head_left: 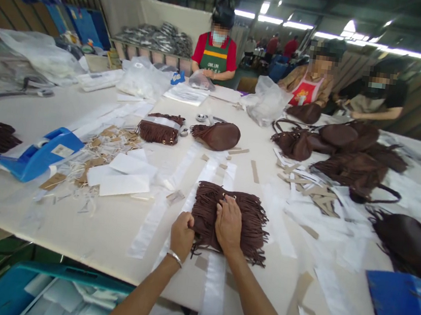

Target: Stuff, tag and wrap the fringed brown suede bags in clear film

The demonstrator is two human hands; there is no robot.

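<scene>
A brown fringed bag (250, 224) lies flat on the white table (110, 227) right in front of me. My left hand (182, 236) is closed in a fist at the bag's left edge, pinching its fringe. My right hand (228, 224) rests palm down on the bag's middle, fingers bent towards a small metal ring at its top. Long white paper strips (213, 290) run under the bag towards the table's near edge.
More brown fringed bags (159, 130) and a round one (219, 135) lie further back, with a pile (352, 157) at the right. A blue tape dispenser (40, 154), white cards and paper tags sit to the left. Three people work at the far side.
</scene>
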